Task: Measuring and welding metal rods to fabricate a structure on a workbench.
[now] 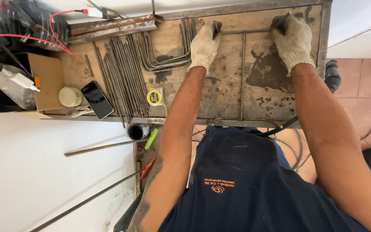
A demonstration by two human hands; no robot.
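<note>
Steel rod: thin grey metal rod (247, 31) lies along the far edge of the worn wooden workbench (228, 94).
Left hand (204, 45): gloved, closed on one end.
Right hand (293, 39): gloved, closed on the other end.
Done: bent grey rods (164, 58) piled.
Left: straight grey rods (119, 75) waiting.

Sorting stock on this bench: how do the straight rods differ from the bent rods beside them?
The straight rods run unbent down the bench; the bent rods curve into nested hooked shapes. The straight rods lie left, by the phone; the bent rods lie by the left hand. Both are thin dark metal, bundled, untouched.
</note>
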